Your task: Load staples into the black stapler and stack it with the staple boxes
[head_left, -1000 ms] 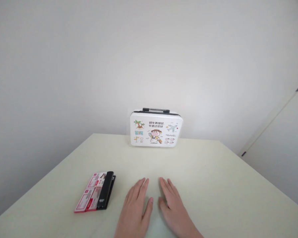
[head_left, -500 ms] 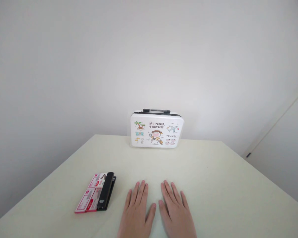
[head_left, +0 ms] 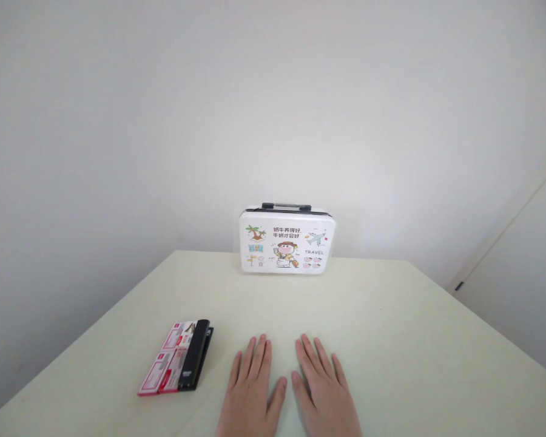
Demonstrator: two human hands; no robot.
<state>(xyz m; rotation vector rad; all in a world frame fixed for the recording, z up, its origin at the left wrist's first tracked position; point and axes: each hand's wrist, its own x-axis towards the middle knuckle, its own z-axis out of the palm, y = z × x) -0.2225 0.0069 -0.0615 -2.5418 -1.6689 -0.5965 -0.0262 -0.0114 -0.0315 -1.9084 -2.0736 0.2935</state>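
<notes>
My left hand [head_left: 250, 394] lies flat, palm down, on the pale table [head_left: 346, 309], its fingers pointing forward and holding nothing. Beside it, with a small gap between the thumbs, my right hand [head_left: 325, 394] rests the same way. To the left of my left hand a black stapler [head_left: 195, 355] lies on the table, apart from my fingers. Right against its left side are small red-and-white boxes [head_left: 166, 364] with printed labels. Both wrists are cut off by the bottom edge of the view.
A white case [head_left: 286, 243] with cartoon travel pictures and a black handle stands upright at the table's far edge, in front of a plain wall [head_left: 273, 109]. A white panel [head_left: 523, 273] with dark fittings is at the right.
The whole scene sits slightly lower in the view. Both hands, the stapler, the boxes and the case keep their places on the table.
</notes>
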